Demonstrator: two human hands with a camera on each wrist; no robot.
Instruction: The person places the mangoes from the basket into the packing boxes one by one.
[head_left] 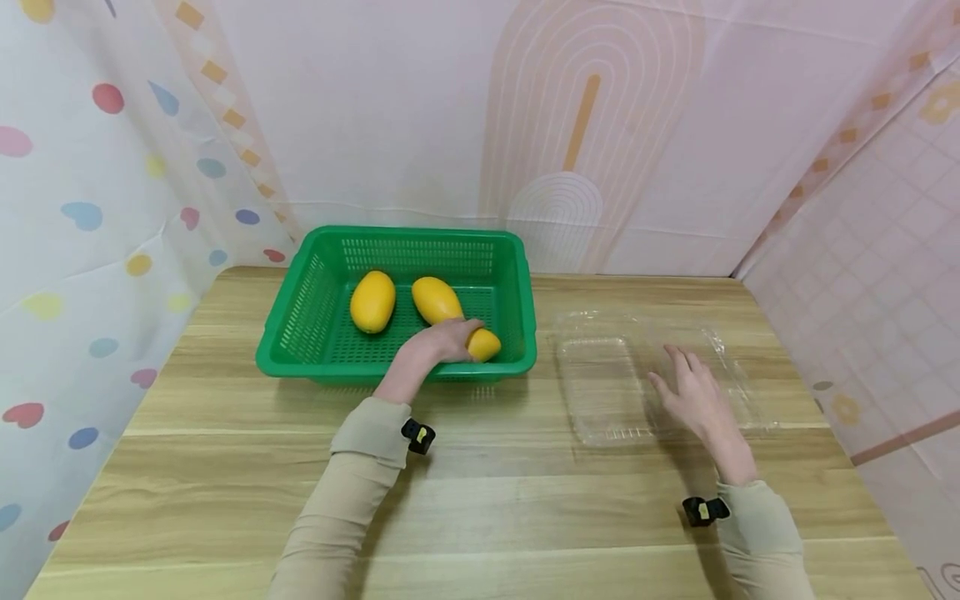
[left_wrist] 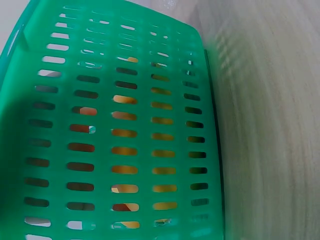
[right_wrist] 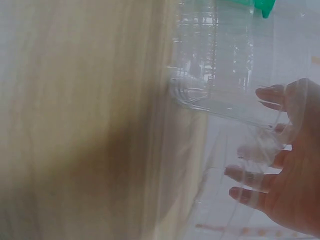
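Note:
In the head view a green plastic basket (head_left: 393, 373) stands on the table with three smooth yellow mangoes inside. One mango (head_left: 372, 302) lies at the left and another mango (head_left: 437, 300) near the middle. My left hand (head_left: 444, 339) reaches over the basket's front rim and grips the third mango (head_left: 483, 345), partly covered by the fingers. To the right sits a clear plastic box (head_left: 600, 392), its lid folded open. My right hand (head_left: 693, 392) is over the middle of that box, fingers spread and holding nothing. The left wrist view shows the basket's slotted wall (left_wrist: 105, 145), yellow through the slots.
The light wood table (head_left: 487, 517) carries both containers. Behind it hangs a pale patterned cloth (head_left: 420, 117), close to the basket's back side. Dotted cloth (head_left: 90, 283) flanks the left, and a grid-patterned cloth (head_left: 900, 250) the right.

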